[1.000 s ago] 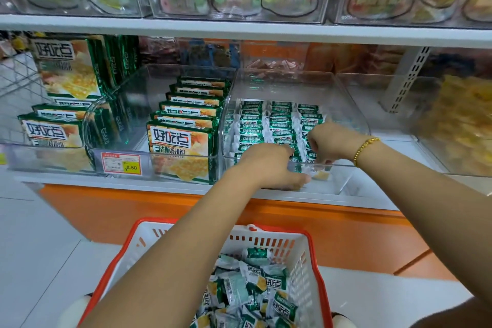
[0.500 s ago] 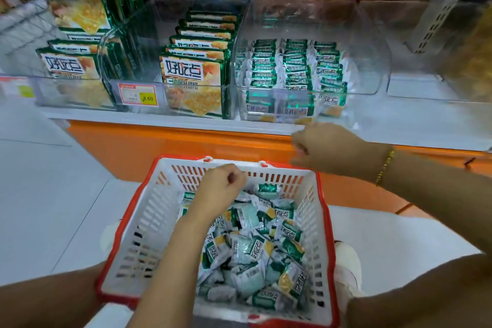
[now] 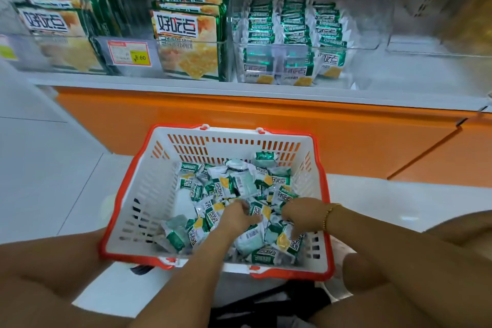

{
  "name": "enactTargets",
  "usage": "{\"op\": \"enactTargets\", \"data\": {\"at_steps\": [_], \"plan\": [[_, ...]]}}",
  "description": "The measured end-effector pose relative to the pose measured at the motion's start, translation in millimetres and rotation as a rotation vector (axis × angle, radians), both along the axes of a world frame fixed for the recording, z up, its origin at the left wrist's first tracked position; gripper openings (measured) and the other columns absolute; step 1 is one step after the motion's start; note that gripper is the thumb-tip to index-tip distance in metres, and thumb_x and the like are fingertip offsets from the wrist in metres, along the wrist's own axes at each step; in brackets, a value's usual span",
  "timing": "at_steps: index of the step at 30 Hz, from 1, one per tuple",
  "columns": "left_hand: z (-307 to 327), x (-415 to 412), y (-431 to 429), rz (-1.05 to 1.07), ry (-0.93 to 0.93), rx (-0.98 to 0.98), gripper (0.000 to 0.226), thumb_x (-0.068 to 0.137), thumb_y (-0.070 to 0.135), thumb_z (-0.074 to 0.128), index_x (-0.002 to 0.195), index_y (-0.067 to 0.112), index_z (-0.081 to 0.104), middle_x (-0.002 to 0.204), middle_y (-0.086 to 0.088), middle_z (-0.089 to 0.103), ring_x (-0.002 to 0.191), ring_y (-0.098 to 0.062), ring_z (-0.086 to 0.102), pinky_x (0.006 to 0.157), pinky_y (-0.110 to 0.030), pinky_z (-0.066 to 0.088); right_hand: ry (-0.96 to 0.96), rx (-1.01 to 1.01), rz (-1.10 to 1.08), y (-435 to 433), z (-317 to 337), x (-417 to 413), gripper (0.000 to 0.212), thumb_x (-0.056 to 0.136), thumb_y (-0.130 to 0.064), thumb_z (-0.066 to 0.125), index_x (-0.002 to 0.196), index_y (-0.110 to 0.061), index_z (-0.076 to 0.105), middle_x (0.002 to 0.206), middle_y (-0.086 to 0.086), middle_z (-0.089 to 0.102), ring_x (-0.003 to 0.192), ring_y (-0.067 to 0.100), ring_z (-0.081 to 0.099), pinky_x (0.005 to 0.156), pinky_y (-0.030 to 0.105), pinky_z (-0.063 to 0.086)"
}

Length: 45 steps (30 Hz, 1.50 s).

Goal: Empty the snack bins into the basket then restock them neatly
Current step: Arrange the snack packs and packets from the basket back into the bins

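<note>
A white basket (image 3: pixel 149 194) with an orange rim stands on the floor between my knees. It holds a loose heap of small green-and-white snack packets (image 3: pixel 239 184). Both hands are down in that heap at the near side. My left hand (image 3: pixel 238 217) curls its fingers round a packet. My right hand (image 3: pixel 302 214), with a gold bracelet at the wrist, digs curled fingers into the packets beside it. On the shelf above, a clear snack bin (image 3: pixel 372 46) holds the same packets (image 3: pixel 292 24) lined up in three neat rows.
Left of that bin, another clear bin holds large green cracker boxes (image 3: pixel 186 34) behind a yellow price tag (image 3: pixel 130 53). More boxes (image 3: pixel 50 24) stand further left. An orange base panel (image 3: pixel 266 120) runs under the white shelf edge. A further clear bin (image 3: pixel 426 45) sits to the right.
Both hands left the shelf bin and came down into the basket's heap of packets. My view tilted down from the shelves to the basket.
</note>
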State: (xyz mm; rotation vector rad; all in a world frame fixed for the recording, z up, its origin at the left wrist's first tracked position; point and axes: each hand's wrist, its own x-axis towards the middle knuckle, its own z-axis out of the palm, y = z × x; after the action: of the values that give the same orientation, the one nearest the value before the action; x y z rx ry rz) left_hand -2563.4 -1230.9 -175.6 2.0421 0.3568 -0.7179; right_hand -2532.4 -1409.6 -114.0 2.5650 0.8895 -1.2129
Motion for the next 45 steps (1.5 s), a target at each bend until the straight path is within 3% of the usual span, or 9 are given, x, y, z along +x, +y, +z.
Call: {"op": "enactTargets", "data": {"at_steps": [3,8,16,20,27,30,36,40,45], "plan": [[-3.0,-1.0,-6.1,0.020,0.042,0.024,0.040,0.080,0.034,0.075,0.093,0.013,0.044,0.086,-0.004,0.049,0.077,-0.018,0.047,0.068,-0.027,0.038,0.067,0.003,-0.069,6.4,-6.2,-2.4,0.052,0.077,-0.030,0.077,0.114,-0.004,0.052,0.109,0.013,0.060,0.089,0.023,0.051,0.077,0.033,0.046],[-7.0,2.8,-5.8,0.033,0.031,0.025,0.049,0.081,0.027,0.075,0.060,0.016,0.032,0.057,-0.002,0.030,0.050,-0.015,0.029,0.050,-0.024,0.026,0.127,-0.005,-0.043,7.9,-2.7,5.7,0.039,0.080,-0.027,0.074,0.060,-0.011,0.045,0.058,0.003,0.042,0.052,0.016,0.038,0.051,0.024,0.035],[-0.8,9.8,-1.1,0.085,0.119,-0.070,0.043,0.079,0.015,0.075,0.062,0.021,0.037,0.067,-0.003,0.038,0.061,-0.019,0.040,0.060,-0.026,0.038,0.272,0.322,-0.440,-7.9,30.1,41.2,0.023,0.089,-0.017,0.060,0.086,-0.018,0.037,0.079,0.000,0.049,0.067,0.014,0.052,0.062,0.027,0.046],[16.8,21.0,10.6,0.179,0.185,-0.192,0.020,0.083,0.019,0.070,0.095,0.015,0.054,0.076,0.002,0.046,0.069,-0.016,0.050,0.067,-0.024,0.046,0.123,0.408,-0.436,-15.9,60.8,65.3,0.033,0.084,-0.019,0.070,0.110,-0.015,0.051,0.098,-0.003,0.052,0.079,0.007,0.049,0.069,0.017,0.043],[95.6,52.2,18.0,0.310,0.044,-0.470,0.047,0.086,0.008,0.066,0.128,0.009,0.045,0.130,-0.015,0.048,0.096,-0.015,0.058,0.068,-0.023,0.057,0.055,0.551,-0.353,-0.9,129.6,87.8,0.008,0.093,-0.034,0.057,0.097,-0.035,0.050,0.084,-0.014,0.045,0.074,0.006,0.045,0.064,0.020,0.034],[129.7,56.1,17.7,0.356,-0.074,-0.565,0.076,0.087,0.011,0.067,0.147,0.003,0.022,0.152,-0.015,0.025,0.102,-0.017,0.060,0.091,-0.043,0.053,-0.007,0.453,-0.142,7.9,167.4,94.7,0.016,0.092,-0.041,0.056,0.087,-0.044,0.041,0.087,-0.011,0.046,0.079,0.014,0.046,0.068,0.027,0.039],[176.4,53.9,4.9,0.230,-0.259,-0.546,0.044,0.092,0.025,0.058,0.134,0.014,0.048,0.129,-0.010,0.054,0.086,-0.002,0.068,0.097,-0.046,0.049,-0.171,0.506,-0.018,4.3,219.9,94.0,0.018,0.084,-0.043,0.067,0.095,-0.035,0.056,0.075,-0.018,0.050,0.064,0.002,0.045,0.056,0.016,0.034],[194.9,51.8,-6.2,0.219,-0.337,-0.551,0.047,0.090,0.048,0.048,0.129,0.021,0.049,0.121,0.006,0.056,0.107,-0.003,0.057,0.080,-0.017,0.053,-0.221,0.599,-0.035,-0.7,227.5,92.5,0.020,0.082,-0.045,0.068,0.091,-0.032,0.055,0.065,-0.020,0.049,0.059,-0.002,0.043,0.056,0.012,0.035],[208.8,59.3,-4.7,0.128,-0.511,-0.484,0.082,0.069,0.067,0.065,0.138,0.028,0.041,0.130,0.015,0.051,0.112,0.005,0.051,0.097,-0.021,0.044,-0.325,0.694,-0.091,-0.2,239.4,99.5,0.031,0.077,-0.047,0.071,0.098,-0.031,0.055,0.082,-0.017,0.051,0.072,-0.002,0.048,0.062,0.011,0.039]]}}
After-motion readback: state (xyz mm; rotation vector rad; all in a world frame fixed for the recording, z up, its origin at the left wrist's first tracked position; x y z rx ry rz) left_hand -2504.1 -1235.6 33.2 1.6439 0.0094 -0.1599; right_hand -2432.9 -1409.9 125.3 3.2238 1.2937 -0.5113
